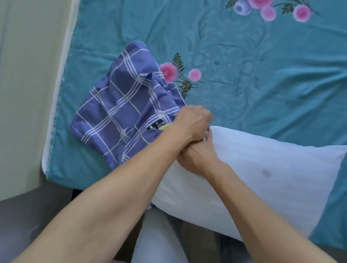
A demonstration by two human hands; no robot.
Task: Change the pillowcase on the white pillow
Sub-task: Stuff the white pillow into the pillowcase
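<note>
white pillow (pixel 265 170) lay on teal sheet (pixel 292 82); left hand (pixel 192 123) and right hand (pixel 195 158), fingers curled, gripped its left end (blue checked pillowcase (pixel 115 112) beside).

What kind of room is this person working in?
Most likely a bedroom. A bed with a teal floral bedsheet fills the view, set against a pale wall, with a bare white pillow and a blue plaid pillowcase lying on it.

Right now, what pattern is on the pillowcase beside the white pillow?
The pillowcase is purple-blue with a white checked-line pattern, best seen in the head view.
</note>
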